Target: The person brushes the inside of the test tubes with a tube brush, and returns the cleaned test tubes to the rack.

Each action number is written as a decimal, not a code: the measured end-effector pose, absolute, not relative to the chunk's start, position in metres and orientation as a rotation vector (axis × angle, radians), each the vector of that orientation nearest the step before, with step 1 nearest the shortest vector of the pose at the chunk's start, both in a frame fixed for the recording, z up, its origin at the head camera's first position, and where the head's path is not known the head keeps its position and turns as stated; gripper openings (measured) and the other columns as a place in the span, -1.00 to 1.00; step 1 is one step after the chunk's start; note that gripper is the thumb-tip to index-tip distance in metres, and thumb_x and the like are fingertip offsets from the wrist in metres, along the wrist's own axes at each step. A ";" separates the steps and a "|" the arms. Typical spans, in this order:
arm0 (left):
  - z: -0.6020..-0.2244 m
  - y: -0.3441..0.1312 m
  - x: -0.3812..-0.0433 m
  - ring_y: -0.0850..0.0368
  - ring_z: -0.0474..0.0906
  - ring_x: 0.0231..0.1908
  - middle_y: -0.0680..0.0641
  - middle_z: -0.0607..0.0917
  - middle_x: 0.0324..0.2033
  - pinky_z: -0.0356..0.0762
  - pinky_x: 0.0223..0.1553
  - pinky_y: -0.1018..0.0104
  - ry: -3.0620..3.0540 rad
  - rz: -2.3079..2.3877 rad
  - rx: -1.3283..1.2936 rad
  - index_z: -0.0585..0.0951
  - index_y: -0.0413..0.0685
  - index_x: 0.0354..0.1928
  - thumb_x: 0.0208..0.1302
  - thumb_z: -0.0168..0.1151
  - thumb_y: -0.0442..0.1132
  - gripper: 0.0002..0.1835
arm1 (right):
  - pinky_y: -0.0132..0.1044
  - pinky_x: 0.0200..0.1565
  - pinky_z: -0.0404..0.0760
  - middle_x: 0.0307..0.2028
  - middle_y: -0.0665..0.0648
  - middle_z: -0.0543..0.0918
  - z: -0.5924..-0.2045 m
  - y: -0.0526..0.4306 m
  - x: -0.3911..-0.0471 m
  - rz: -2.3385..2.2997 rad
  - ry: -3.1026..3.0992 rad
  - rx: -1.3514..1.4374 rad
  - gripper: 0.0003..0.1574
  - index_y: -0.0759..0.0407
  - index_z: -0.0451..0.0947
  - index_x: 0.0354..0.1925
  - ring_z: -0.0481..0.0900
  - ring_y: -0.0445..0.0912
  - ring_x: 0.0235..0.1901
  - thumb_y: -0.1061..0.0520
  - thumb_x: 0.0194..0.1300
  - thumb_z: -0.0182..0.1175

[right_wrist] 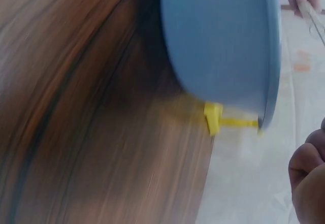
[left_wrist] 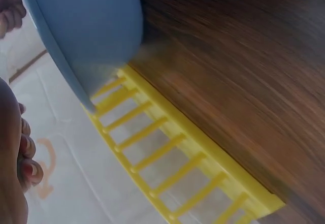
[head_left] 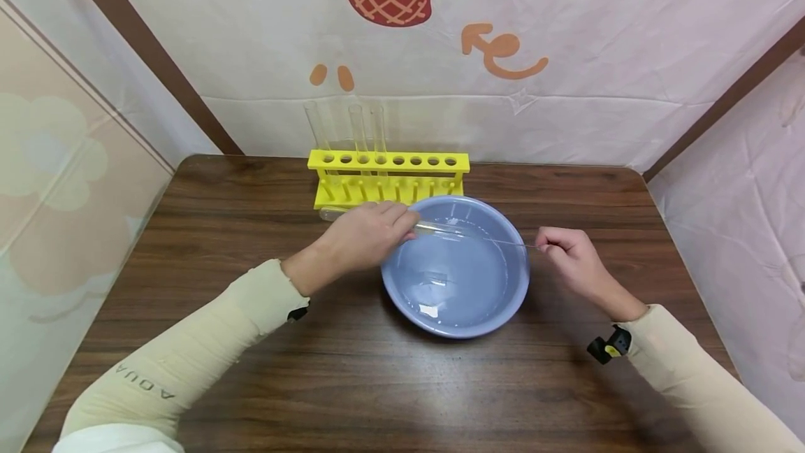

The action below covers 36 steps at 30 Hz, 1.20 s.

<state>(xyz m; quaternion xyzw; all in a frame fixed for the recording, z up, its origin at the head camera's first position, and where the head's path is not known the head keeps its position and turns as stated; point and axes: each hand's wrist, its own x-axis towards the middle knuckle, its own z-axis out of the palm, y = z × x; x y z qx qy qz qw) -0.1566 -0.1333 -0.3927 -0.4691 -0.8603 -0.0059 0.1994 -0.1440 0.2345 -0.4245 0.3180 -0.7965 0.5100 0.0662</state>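
Note:
In the head view my left hand (head_left: 371,233) grips a clear glass test tube (head_left: 331,214) over the far left rim of a blue basin (head_left: 454,331) with water in it. The tube's rounded end sticks out to the left of the hand, and its mouth points right, over the water. A pale-bristled test tube brush (head_left: 428,228) sits inside the tube. Its thin wire handle (head_left: 509,242) runs out past the basin's right rim. My right hand (head_left: 572,261) pinches the end of that wire with curled fingers. Palm and fingers hide the tube's middle.
Behind the basin stands a yellow test tube rack (head_left: 390,163) with several holes. Three clear test tubes (head_left: 358,128) stand in its left part, one leaning left. The wooden table (head_left: 440,390) meets a printed cloth wall (head_left: 251,68) at the back.

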 end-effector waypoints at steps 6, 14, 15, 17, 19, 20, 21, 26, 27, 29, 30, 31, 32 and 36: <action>-0.396 -0.139 -0.158 0.02 0.63 -0.36 -0.09 0.63 -0.33 0.65 -0.35 0.18 -2.400 -0.053 -1.341 0.54 -0.18 -0.07 0.48 0.23 -0.13 -0.76 | -0.45 -0.56 0.20 -0.60 -0.14 0.32 -0.427 0.251 -0.147 1.109 -2.365 1.098 -0.71 0.04 0.45 -0.55 0.21 -0.35 -0.59 0.40 0.05 -0.02; -0.396 -0.141 -0.161 0.02 0.63 -0.39 -0.09 0.65 -0.34 0.64 -0.41 0.19 -2.402 -0.041 -1.312 0.56 -0.19 -0.06 0.47 0.23 -0.14 -0.76 | -0.41 -0.61 0.09 -0.65 -0.12 0.27 -0.430 0.253 -0.154 0.576 -2.167 1.129 -0.82 0.01 0.38 -0.59 0.13 -0.30 -0.59 0.16 0.07 -0.11; -0.396 -0.141 -0.161 0.01 0.63 -0.39 -0.10 0.65 -0.34 0.63 -0.41 0.19 -2.405 -0.036 -1.305 0.56 -0.19 -0.06 0.48 0.23 -0.15 -0.77 | -0.42 -0.60 0.11 -0.64 -0.12 0.29 -0.430 0.253 -0.153 0.608 -2.195 1.132 -0.83 0.01 0.39 -0.57 0.15 -0.31 -0.59 0.18 0.08 -0.09; -0.395 -0.142 -0.162 0.01 0.63 -0.41 -0.10 0.64 -0.36 0.63 -0.43 0.19 -2.407 -0.032 -1.294 0.55 -0.19 -0.07 0.48 0.23 -0.15 -0.78 | -0.44 -0.56 0.18 -0.61 -0.12 0.34 -0.428 0.253 -0.150 0.700 -2.281 1.131 -0.82 0.00 0.45 -0.52 0.19 -0.33 -0.57 0.22 0.10 -0.04; -0.394 -0.143 -0.162 0.00 0.63 -0.41 -0.10 0.64 -0.36 0.63 -0.43 0.18 -2.401 -0.038 -1.292 0.55 -0.18 -0.08 0.46 0.25 -0.16 -0.79 | -0.45 -0.52 0.24 -0.57 -0.12 0.39 -0.425 0.254 -0.147 0.802 -2.334 1.122 -0.80 0.01 0.50 -0.47 0.24 -0.34 -0.56 0.27 0.11 0.01; -0.394 -0.143 -0.163 0.00 0.63 -0.41 -0.10 0.64 -0.36 0.63 -0.43 0.18 -2.399 -0.042 -1.298 0.55 -0.18 -0.09 0.46 0.25 -0.16 -0.79 | -0.45 -0.50 0.26 -0.55 -0.12 0.41 -0.423 0.255 -0.146 0.836 -2.350 1.114 -0.80 0.01 0.52 -0.46 0.25 -0.33 -0.56 0.29 0.12 0.02; -0.393 -0.143 -0.162 0.00 0.63 -0.41 -0.10 0.64 -0.36 0.63 -0.43 0.18 -2.396 -0.047 -1.307 0.55 -0.18 -0.08 0.46 0.25 -0.16 -0.78 | -0.44 -0.49 0.28 -0.53 -0.12 0.44 -0.421 0.255 -0.146 0.858 -2.348 1.115 -0.79 0.02 0.53 -0.45 0.27 -0.32 -0.55 0.31 0.12 0.04; -0.389 -0.143 -0.161 0.01 0.62 -0.40 -0.10 0.64 -0.35 0.63 -0.42 0.18 -2.405 -0.053 -1.339 0.54 -0.18 -0.07 0.47 0.24 -0.14 -0.77 | -0.42 -0.50 0.28 -0.50 -0.12 0.45 -0.415 0.261 -0.149 0.760 -2.300 1.130 -0.82 0.06 0.55 -0.43 0.28 -0.30 -0.52 0.20 0.20 0.01; -0.389 -0.142 -0.160 0.01 0.62 -0.40 -0.09 0.64 -0.35 0.63 -0.42 0.18 -2.409 -0.052 -1.340 0.54 -0.18 -0.06 0.47 0.24 -0.14 -0.76 | -0.42 -0.51 0.27 -0.51 -0.12 0.45 -0.415 0.262 -0.150 0.733 -2.281 1.135 -0.81 0.06 0.55 -0.43 0.28 -0.30 -0.51 0.19 0.21 0.00; -0.388 -0.142 -0.160 0.01 0.62 -0.39 -0.09 0.64 -0.35 0.63 -0.42 0.18 -2.417 -0.050 -1.340 0.54 -0.18 -0.06 0.48 0.23 -0.14 -0.77 | -0.42 -0.54 0.26 -0.53 -0.13 0.44 -0.416 0.265 -0.151 0.681 -2.254 1.133 -0.78 0.06 0.55 -0.45 0.27 -0.30 -0.51 0.15 0.22 -0.03; -0.387 -0.142 -0.159 0.01 0.63 -0.39 -0.09 0.64 -0.34 0.64 -0.41 0.18 -2.419 -0.049 -1.340 0.54 -0.18 -0.06 0.48 0.23 -0.14 -0.77 | -0.41 -0.55 0.25 -0.53 -0.13 0.44 -0.417 0.266 -0.151 0.663 -2.237 1.133 -0.76 0.07 0.55 -0.46 0.27 -0.30 -0.51 0.15 0.23 -0.04; -0.387 -0.142 -0.159 0.01 0.63 -0.39 -0.10 0.65 -0.34 0.64 -0.41 0.17 -2.422 -0.049 -1.339 0.54 -0.18 -0.06 0.48 0.23 -0.14 -0.76 | -0.41 -0.56 0.25 -0.54 -0.13 0.44 -0.418 0.267 -0.151 0.645 -2.225 1.131 -0.74 0.08 0.55 -0.47 0.27 -0.30 -0.51 0.14 0.24 -0.05; -0.387 -0.143 -0.159 0.01 0.63 -0.39 -0.10 0.65 -0.34 0.64 -0.40 0.17 -2.426 -0.049 -1.338 0.54 -0.19 -0.06 0.48 0.22 -0.14 -0.77 | -0.41 -0.57 0.24 -0.54 -0.13 0.43 -0.419 0.268 -0.151 0.622 -2.216 1.128 -0.72 0.07 0.55 -0.48 0.26 -0.30 -0.52 0.13 0.26 -0.06; -0.388 -0.144 -0.158 0.01 0.63 -0.38 -0.10 0.65 -0.33 0.63 -0.39 0.17 -2.452 -0.048 -1.338 0.54 -0.19 -0.05 0.50 0.20 -0.14 -0.76 | -0.41 -0.60 0.21 -0.57 -0.12 0.42 -0.420 0.273 -0.150 0.507 -2.182 1.124 -0.66 0.08 0.55 -0.50 0.24 -0.28 -0.54 0.12 0.30 -0.10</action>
